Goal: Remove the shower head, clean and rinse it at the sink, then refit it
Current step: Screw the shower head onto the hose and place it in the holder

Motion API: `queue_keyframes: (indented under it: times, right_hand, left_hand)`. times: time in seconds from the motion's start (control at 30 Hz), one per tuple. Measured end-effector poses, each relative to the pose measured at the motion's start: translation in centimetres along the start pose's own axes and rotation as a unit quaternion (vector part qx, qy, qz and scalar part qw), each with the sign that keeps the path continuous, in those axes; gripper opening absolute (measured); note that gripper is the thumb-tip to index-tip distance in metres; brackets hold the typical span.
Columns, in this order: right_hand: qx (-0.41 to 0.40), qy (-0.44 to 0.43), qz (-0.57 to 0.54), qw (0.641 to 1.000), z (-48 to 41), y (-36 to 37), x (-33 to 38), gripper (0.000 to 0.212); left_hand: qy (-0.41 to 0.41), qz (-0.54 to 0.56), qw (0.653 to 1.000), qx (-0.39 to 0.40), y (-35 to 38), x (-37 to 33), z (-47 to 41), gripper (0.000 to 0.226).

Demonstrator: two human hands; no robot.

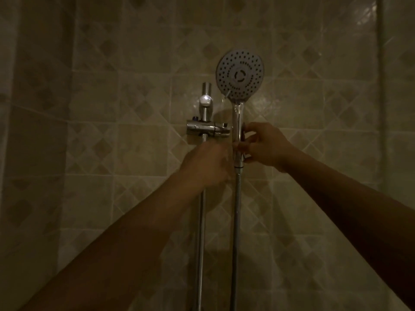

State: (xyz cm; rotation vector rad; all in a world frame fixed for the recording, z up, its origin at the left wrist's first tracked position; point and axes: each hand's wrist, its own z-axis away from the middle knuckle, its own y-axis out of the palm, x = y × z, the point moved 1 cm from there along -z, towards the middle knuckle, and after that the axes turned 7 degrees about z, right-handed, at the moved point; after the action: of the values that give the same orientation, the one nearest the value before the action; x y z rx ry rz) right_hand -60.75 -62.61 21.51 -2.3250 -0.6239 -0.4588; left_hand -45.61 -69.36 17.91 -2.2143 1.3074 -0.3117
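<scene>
Tiled wall (112,63), beige, diamond pattern, dimly lit. Shower head (239,72): upright, spray face outward, above the fingers, handle seated in chrome bracket (208,129) on vertical rail (202,221). Right hand (267,147): fingers (249,131) curled round the handle's lower end. Left hand (206,164): blurred, just left of the handle base; its hold cannot be told. Hose (235,221): hanging straight below the fingers.
</scene>
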Motion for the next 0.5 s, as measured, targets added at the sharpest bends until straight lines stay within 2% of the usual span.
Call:
queue_keyframes:
  times: [0.1,0.2,0.3,0.43,0.5]
  right_hand:
    - [-0.023,-0.013,-0.005,1.0,-2.2,-1.2,1.2,0.023]
    - [-0.044,-0.014,0.006,0.999,-4.6,-2.1,1.8,0.041]
    - [-0.064,-0.032,0.018,0.997,-6.4,-2.8,2.2,0.044]
    - [-0.1,-0.061,0.021,0.993,-7.6,-2.6,2.4,0.043]
    - [-0.116,-0.073,0.013,0.99,-7.9,-2.3,2.5,0.043]
  left_hand:
    - [0.033,-0.14,0.989,-0.021,-0.4,1.1,-0.8,0.063]
    - [0.024,-0.222,0.975,-0.004,-0.7,1.9,-1.8,0.072]
    - [0.021,-0.248,0.969,0.001,-0.4,2.0,-2.2,0.077]
    - [0.034,-0.249,0.967,-0.032,0.0,2.0,-2.3,0.075]
    - [0.038,-0.248,0.968,-0.016,0.4,2.4,-2.7,0.078]
